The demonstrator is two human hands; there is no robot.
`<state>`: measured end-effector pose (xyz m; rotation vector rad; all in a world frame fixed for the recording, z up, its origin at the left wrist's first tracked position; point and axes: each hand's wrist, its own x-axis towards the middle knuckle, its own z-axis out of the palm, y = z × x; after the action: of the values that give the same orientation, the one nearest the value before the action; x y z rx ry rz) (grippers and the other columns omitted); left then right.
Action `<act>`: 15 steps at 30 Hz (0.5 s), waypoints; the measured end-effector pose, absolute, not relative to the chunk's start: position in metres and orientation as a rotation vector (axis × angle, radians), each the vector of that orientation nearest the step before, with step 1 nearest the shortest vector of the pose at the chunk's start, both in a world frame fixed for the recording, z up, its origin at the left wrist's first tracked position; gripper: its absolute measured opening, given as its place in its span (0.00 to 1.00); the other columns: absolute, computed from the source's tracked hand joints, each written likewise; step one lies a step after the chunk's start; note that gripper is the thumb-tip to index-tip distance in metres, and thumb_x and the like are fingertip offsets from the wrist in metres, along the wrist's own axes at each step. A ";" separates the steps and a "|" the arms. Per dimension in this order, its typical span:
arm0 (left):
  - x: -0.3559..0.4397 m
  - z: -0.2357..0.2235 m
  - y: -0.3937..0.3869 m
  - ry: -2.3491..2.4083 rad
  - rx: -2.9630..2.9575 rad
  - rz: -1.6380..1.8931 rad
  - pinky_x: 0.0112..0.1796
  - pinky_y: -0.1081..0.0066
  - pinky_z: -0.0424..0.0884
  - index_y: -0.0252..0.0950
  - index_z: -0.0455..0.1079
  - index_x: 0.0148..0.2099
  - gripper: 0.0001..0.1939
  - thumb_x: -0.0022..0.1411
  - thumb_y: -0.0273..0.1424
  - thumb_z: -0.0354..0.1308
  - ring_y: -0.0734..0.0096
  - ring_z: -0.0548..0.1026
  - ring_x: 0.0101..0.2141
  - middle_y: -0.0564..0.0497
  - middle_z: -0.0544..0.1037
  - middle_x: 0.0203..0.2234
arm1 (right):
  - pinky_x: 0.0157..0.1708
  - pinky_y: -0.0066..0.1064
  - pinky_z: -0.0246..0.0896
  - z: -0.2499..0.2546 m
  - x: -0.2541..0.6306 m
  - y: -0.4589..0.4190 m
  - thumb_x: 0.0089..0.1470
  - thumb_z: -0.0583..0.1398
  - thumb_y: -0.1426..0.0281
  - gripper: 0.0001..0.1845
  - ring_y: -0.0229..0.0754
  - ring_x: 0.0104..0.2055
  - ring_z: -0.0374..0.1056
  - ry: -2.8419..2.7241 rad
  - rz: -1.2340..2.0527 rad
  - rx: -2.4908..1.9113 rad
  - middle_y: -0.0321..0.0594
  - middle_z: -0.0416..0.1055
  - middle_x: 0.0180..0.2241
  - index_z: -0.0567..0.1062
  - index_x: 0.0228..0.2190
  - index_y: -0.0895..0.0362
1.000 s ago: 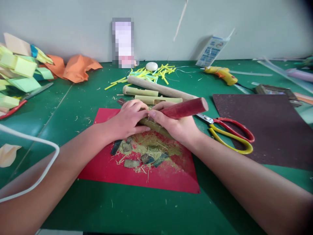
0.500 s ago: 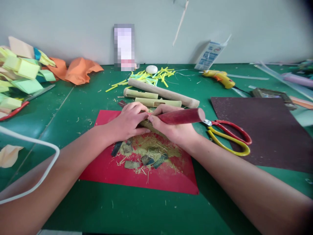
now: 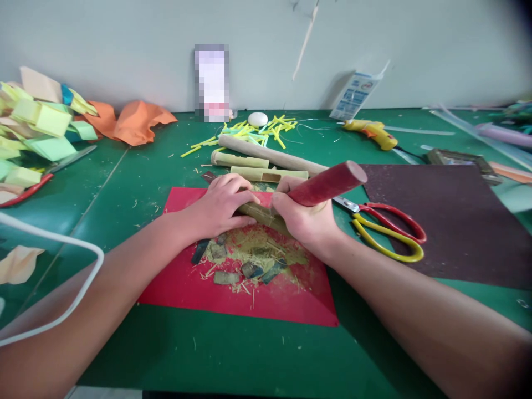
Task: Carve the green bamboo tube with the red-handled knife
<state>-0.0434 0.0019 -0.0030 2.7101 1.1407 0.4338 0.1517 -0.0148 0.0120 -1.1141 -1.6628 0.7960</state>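
My left hand [image 3: 226,204] is closed around a piece of bamboo [image 3: 268,217], pressing it down over a red sheet [image 3: 174,288]. In my right hand [image 3: 305,219] is a tool with a thick round red wooden handle [image 3: 332,183], its butt tilted up to the right. My fingers mostly hide the tool's working end, which is close to the bamboo's upper side. Pale shavings and dust [image 3: 266,249] cover the sheet just below, along with several dark cut bamboo chips [image 3: 227,277].
Two notched bamboo pieces [image 3: 286,175] and a long wooden stick [image 3: 282,154] lie behind my hands. Scissors [image 3: 388,235] rest at the right by a dark board [image 3: 457,221]. A yellow glue gun [image 3: 369,133] lies farther back. Folded papers [image 3: 45,119] pile up at left.
My right hand has shifted slightly right along the bamboo. The red handle now tilts up more steeply, and more of the bamboo shows between my hands. The left hand stays in place.
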 end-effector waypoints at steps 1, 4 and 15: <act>-0.043 -0.003 0.002 1.139 2.708 0.440 0.56 0.50 0.59 0.41 0.70 0.52 0.18 0.64 0.43 0.59 0.53 0.63 0.55 0.44 0.69 0.51 | 0.23 0.30 0.49 0.011 0.152 -0.015 0.45 0.57 0.74 0.12 0.33 0.21 0.53 -1.640 0.808 -1.118 0.30 0.58 0.17 0.62 0.15 0.55; -0.043 -0.004 0.002 1.129 2.703 0.464 0.56 0.51 0.59 0.43 0.70 0.51 0.16 0.64 0.43 0.59 0.54 0.63 0.55 0.46 0.70 0.51 | 0.23 0.30 0.51 0.010 0.153 -0.015 0.47 0.58 0.72 0.12 0.33 0.21 0.55 -1.599 0.833 -1.102 0.31 0.60 0.17 0.64 0.16 0.55; -0.043 -0.007 0.004 1.161 2.757 0.446 0.55 0.53 0.61 0.38 0.68 0.52 0.22 0.63 0.47 0.57 0.52 0.63 0.54 0.42 0.70 0.51 | 0.27 0.29 0.59 0.010 0.153 -0.006 0.51 0.65 0.64 0.10 0.35 0.27 0.64 -1.734 0.997 -0.964 0.35 0.72 0.25 0.75 0.25 0.58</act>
<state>-0.0428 0.0039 -0.0073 2.7566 1.1606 0.4460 0.1534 -0.0061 0.0096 -0.9638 -1.7336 0.9974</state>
